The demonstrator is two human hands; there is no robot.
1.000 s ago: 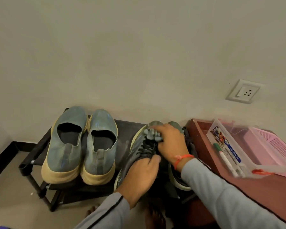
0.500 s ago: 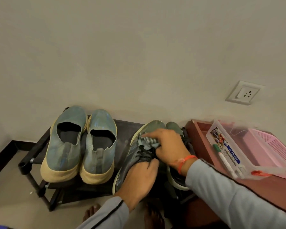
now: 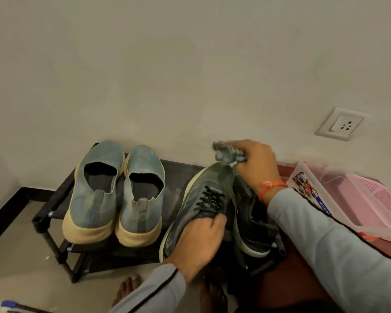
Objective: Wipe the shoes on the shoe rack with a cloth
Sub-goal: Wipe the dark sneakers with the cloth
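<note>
A dark grey laced sneaker (image 3: 203, 195) lies tilted on the black shoe rack (image 3: 178, 172), right of centre. My left hand (image 3: 199, 242) grips its heel and collar. My right hand (image 3: 255, 166) holds a bunched grey cloth (image 3: 227, 153), blurred, just above the sneaker's toe. The sneaker's partner (image 3: 251, 224) lies beside it, partly hidden under my right forearm. A pair of blue-grey slip-on shoes (image 3: 115, 195) with cream soles stands on the rack's left half.
A dark red table (image 3: 287, 274) abuts the rack on the right, carrying a clear plastic box (image 3: 307, 190) and a pink basket (image 3: 379, 199). A wall socket (image 3: 342, 123) sits above. Bare feet (image 3: 127, 290) are on the floor below; a blue pen (image 3: 11, 304) lies at bottom left.
My right hand has swept the cloth from the sneaker's laces forward to just above its toe. My left hand has kept its grip on the heel.
</note>
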